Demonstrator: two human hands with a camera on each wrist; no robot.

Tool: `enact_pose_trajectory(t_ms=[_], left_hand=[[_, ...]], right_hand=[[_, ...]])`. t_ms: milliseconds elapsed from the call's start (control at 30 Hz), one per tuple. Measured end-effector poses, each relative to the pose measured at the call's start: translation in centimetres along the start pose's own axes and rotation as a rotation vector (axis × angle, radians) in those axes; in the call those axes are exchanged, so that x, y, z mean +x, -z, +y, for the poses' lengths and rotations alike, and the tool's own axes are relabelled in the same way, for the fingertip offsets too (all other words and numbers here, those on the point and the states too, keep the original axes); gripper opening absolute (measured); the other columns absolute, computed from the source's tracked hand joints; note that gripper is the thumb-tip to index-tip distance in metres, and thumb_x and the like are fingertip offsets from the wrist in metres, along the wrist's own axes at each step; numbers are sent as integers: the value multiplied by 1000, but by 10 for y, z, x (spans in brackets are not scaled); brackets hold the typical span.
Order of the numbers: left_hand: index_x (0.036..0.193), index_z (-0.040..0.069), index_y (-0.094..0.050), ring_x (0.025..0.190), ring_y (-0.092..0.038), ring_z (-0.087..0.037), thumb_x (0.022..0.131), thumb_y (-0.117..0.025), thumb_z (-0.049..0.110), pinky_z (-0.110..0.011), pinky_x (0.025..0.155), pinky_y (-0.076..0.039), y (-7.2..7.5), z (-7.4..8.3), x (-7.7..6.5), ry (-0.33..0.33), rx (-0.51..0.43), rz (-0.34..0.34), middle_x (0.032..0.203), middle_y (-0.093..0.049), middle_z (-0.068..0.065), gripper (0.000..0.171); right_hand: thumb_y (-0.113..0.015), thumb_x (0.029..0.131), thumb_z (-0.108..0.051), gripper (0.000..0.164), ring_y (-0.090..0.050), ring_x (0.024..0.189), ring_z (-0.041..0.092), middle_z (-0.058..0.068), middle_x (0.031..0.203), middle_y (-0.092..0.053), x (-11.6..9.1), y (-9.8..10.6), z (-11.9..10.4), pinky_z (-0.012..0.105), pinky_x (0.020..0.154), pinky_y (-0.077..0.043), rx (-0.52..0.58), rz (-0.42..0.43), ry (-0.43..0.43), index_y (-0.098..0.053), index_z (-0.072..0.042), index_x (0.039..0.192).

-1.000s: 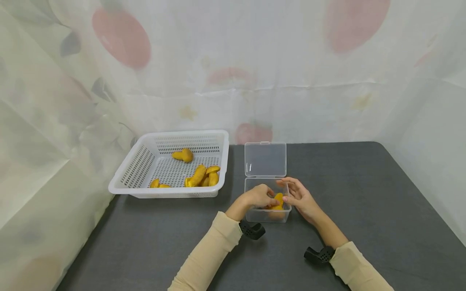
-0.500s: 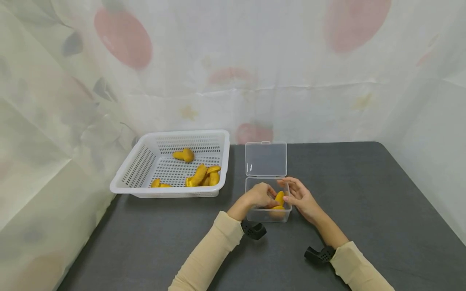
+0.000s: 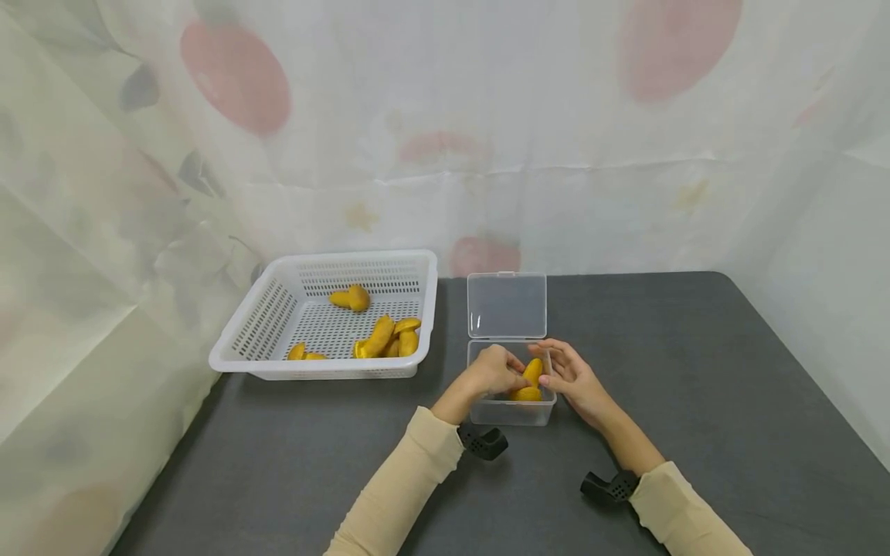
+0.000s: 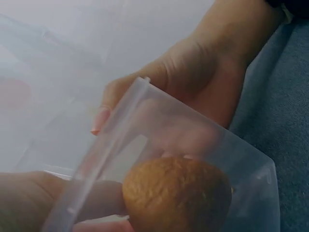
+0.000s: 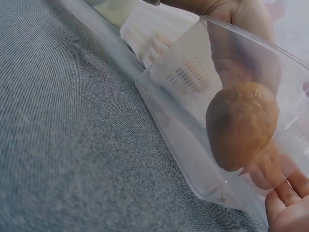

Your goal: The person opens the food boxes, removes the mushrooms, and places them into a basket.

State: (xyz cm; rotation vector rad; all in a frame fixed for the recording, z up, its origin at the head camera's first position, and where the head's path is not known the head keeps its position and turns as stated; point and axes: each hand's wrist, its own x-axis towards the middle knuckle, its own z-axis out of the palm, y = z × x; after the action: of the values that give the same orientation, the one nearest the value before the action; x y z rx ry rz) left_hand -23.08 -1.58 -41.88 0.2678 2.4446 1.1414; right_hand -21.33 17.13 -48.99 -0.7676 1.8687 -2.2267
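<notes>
A clear plastic box [image 3: 510,416] stands on the dark table, its hinged lid [image 3: 507,306] thrown back behind it. Inside is a yellow-brown mushroom [image 3: 528,392], its rounded cap toward the front wall. My left hand [image 3: 492,371] reaches over the left side into the box and pinches the mushroom with thumb and fingers. At the right wall my right hand [image 3: 575,386] holds the box, thumb near the front and fingers farther back. Through the clear wall in the right wrist view, the mushroom cap [image 5: 243,126] shows close by; the left fingertips are partly hidden.
A white slotted basket [image 3: 239,351] stands to the left, with several more yellow mushrooms [image 3: 378,337] on its bottom. A patterned curtain [image 3: 577,193] hangs behind the table [image 3: 667,347] and along its sides.
The mushroom in the box has shifted slightly up and away from the front wall, with its stem turning more upright. My left hand has moved a little with it; the right hand stays put.
</notes>
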Motion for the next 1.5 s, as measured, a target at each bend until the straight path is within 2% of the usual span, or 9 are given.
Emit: enact_pose_trajectory(t_ms=[467,633,833,1067,1233,1300,1367,1467,1500], left_hand=[[111,-6,-69,86,-72,-24,84,-74,12,-31,73,-62,15,1,-9,-88,-88,1,105,-73,-20,33],[112,-5,-69,85,-72,-23,84,-74,14,-29,72,-62,20,2,-14,-128,-72,7,104,-74,-20,34],[113,-2,-69,84,-71,-21,84,-74,15,-41,81,-61,27,4,-21,-130,-100,5,105,-74,-18,34],[117,-1,-67,83,-70,-17,85,-73,15,-36,78,-61,33,5,-26,-144,-132,10,105,-73,-18,37],[117,-1,-68,85,-70,-17,85,-73,15,-39,81,-62,37,3,-28,-163,-154,27,105,-73,-18,36],[117,-1,-67,87,-70,-18,85,-73,14,-40,82,-61,38,3,-30,-170,-173,30,106,-73,-19,36],[118,-1,-67,89,-71,-19,85,-73,13,-39,83,-62,40,3,-32,-170,-193,30,107,-72,-19,36],[118,-2,-67,91,-71,-21,86,-72,13,-36,82,-62,43,2,-34,-186,-200,33,108,-72,-20,36],[118,-2,-66,91,-71,-21,86,-72,14,-36,81,-62,44,2,-34,-195,-198,35,108,-72,-20,36]], right_hand=[[-60,94,-9,63,-42,129,-12,-17,137,-48,-1,0,-1,2,105,-35,-37,10,-53,-27,-4,148],[-61,93,-11,66,-42,126,-16,-21,136,-45,-1,0,-1,0,104,-35,-44,25,-79,-26,-3,149],[-62,93,-12,67,-39,125,-19,-18,139,-39,-1,-1,-3,0,103,-34,-61,42,-114,-25,-5,149],[-61,94,-11,66,-38,126,-19,-18,139,-40,-1,-2,-2,3,105,-35,-57,34,-89,-26,-5,149],[-61,93,-10,66,-40,127,-16,-24,135,-44,-1,-1,-3,3,105,-35,-69,40,-92,-26,-4,149],[-62,93,-12,66,-41,127,-16,-24,134,-45,-1,-2,-3,17,116,-34,-85,48,-105,-27,-5,149],[-62,93,-12,66,-41,127,-15,-24,133,-46,-1,-2,-3,38,124,-24,-95,51,-111,-27,-4,149],[-63,93,-12,66,-41,129,-10,-23,131,-49,-1,-2,-3,66,118,-4,-96,59,-109,-28,-4,148],[-63,92,-13,66,-40,132,-6,-22,130,-50,-1,-1,-2,69,117,-3,-94,60,-107,-28,-4,148]])
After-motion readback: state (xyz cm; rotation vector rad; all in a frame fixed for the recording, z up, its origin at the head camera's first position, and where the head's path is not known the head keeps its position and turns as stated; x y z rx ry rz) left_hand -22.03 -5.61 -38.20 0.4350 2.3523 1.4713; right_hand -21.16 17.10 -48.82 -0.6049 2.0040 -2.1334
